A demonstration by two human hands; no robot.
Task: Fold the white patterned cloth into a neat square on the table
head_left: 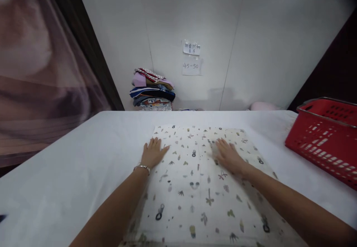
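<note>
"45-50" is being shown in handwriting on the lower paper sheet (pixel 192 66) taped to the pale wall (pixel 262 35); on the upper paper sheet (pixel 191 48), two lines of handwritten Chinese characters are being displayed, too small to be read with certainty. In front of the wall, a stack of folded fabrics (pixel 153 93) is being seen beyond the far edge of the white worktop (pixel 83 172). A white patterned cloth (pixel 192 210) is being spread flat over the middle of the worktop, its far edge being kept short of the worktop's far edge. The left hand (pixel 153 153), with a bracelet (pixel 142 168) being worn at the wrist, is being laid palm down at the cloth's left edge, thumb parted from fingers. The right hand (pixel 229 156), blurred, is being held flat on the cloth's right half, unclenched. White surface is being left showing leftward and between the cloth and the red basket (pixel 303 130) at the right.
</note>
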